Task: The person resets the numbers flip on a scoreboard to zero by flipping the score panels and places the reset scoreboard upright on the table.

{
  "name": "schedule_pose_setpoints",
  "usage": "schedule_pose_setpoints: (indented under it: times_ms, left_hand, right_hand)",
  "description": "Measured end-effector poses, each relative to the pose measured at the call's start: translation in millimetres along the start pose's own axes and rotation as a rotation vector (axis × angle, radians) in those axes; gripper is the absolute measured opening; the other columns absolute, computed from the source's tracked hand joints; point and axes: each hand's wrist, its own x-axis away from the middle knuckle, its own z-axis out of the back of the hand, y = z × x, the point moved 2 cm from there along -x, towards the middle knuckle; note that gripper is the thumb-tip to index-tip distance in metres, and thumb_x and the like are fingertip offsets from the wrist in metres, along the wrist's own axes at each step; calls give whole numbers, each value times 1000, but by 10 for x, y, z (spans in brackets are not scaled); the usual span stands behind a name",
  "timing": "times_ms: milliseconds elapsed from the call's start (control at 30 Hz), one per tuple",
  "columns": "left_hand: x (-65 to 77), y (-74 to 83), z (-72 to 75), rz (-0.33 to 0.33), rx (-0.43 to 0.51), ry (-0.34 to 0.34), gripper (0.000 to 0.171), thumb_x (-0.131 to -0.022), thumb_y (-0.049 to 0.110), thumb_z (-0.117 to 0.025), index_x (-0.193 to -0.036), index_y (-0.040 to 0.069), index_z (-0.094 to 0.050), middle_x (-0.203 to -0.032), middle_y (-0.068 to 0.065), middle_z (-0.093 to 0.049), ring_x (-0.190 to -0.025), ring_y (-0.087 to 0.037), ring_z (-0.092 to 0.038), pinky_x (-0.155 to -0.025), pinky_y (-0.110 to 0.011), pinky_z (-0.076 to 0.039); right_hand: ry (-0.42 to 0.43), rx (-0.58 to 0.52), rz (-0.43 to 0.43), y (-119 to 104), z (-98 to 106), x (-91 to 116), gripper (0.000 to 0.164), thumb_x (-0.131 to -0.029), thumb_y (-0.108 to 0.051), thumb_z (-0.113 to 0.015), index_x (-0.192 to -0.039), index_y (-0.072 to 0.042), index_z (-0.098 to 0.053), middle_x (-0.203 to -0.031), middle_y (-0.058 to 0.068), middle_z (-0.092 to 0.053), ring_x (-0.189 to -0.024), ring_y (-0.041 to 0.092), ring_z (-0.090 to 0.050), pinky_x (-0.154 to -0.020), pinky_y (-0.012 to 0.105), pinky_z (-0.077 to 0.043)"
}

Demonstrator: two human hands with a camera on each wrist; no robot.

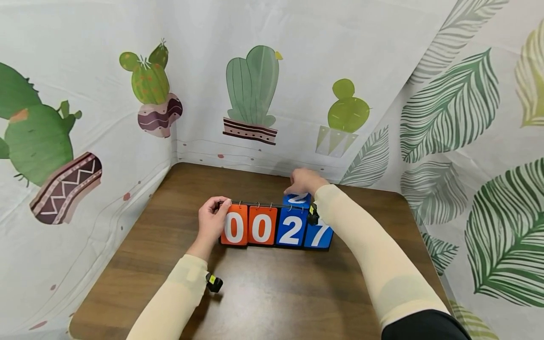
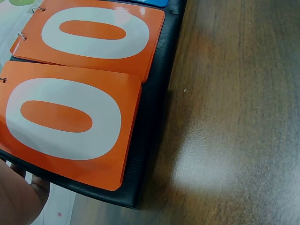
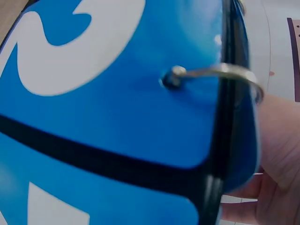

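A flip scoreboard with a black backing [image 2: 152,110] stands on the table, its cards reading 0, 0, 2 and 7. My left hand [image 1: 210,219] grips its upper left corner, thumb in front; in the left wrist view, fingers show behind the board. Two orange cards [image 1: 262,225] lie beside the blue 2 card [image 1: 291,227] and the partly covered blue 7 card [image 1: 320,236]. Above the top edge, my right hand [image 1: 307,180] holds a raised blue card [image 1: 297,201] with a 2 on it. A metal ring [image 3: 225,70] passes through the blue cards; the right fingertips are hidden.
The brown wooden table [image 1: 263,293] extends in front of the scoreboard and to both sides. White cloth with cactus and leaf prints [image 1: 297,28] hangs behind and beside it. A small black camera [image 1: 214,282] sits on the left wrist.
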Motion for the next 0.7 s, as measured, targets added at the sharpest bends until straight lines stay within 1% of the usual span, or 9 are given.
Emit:
schedule_pose_setpoints:
  times_ms: [100,167,300,400,467,633,700]
  left_hand:
    - [-3,-1,5,-3,6,-2,21,-97,14,-72,-106,-5,-71,-86,5,-65,-81,-9,-57,-72,-16,-49]
    - [-4,-1,7,-9,11,-6,21,-96,14,-72,-106,-5,-71,-86,5,-66,-80,-8,-57,-71,-17,-49]
    - [1,0,3,-22,16,-13,21,-96,13,-73,-105,-6,-71,-85,4,-66,-79,-7,-56,-71,-17,-49]
    - [7,1,0,-26,17,-15,21,-96,13,-73,-105,-6,-71,-85,4,-66,-78,-7,-56,-71,-17,-49]
    - [10,2,-1,-28,20,-14,21,-96,13,-73,-105,-6,-71,-85,4,-66,-78,-7,-57,-71,-17,-49]
    - [8,-2,0,-35,32,-10,21,-96,12,-73,-104,-7,-70,-84,4,-66,-77,-6,-56,-70,-17,-49]
    - [2,-10,0,-39,37,-9,21,-96,11,-72,-104,-8,-70,-85,5,-66,-77,-5,-56,-70,-16,-49]
  right_hand:
    - [-12,-33,28,-28,-19,-27,38,-89,-51,-76,-86,-14,-66,-80,1,-62,-75,20,-59,-66,33,-47]
    - [-25,-74,42,-38,-33,-38,37,-89,-49,-77,-87,-14,-67,-80,2,-63,-75,20,-59,-67,33,-48]
    - [-73,-160,63,-28,-68,-34,34,-91,-48,-75,-95,-14,-71,-91,3,-70,-85,21,-63,-75,34,-54]
    - [-104,-199,79,-16,-83,-23,31,-95,-43,-71,-99,-13,-74,-98,5,-72,-90,22,-64,-82,36,-56]
    - [-112,-216,90,-7,-72,-14,27,-97,-38,-68,-99,-12,-75,-98,6,-72,-91,22,-64,-84,36,-56]
    - [-116,-272,109,12,18,9,17,-99,-24,-65,-96,-10,-74,-96,6,-70,-90,23,-61,-84,37,-53]
    - [-129,-297,105,18,63,14,15,-99,-21,-64,-97,-9,-73,-98,7,-69,-91,23,-62,-85,39,-55]
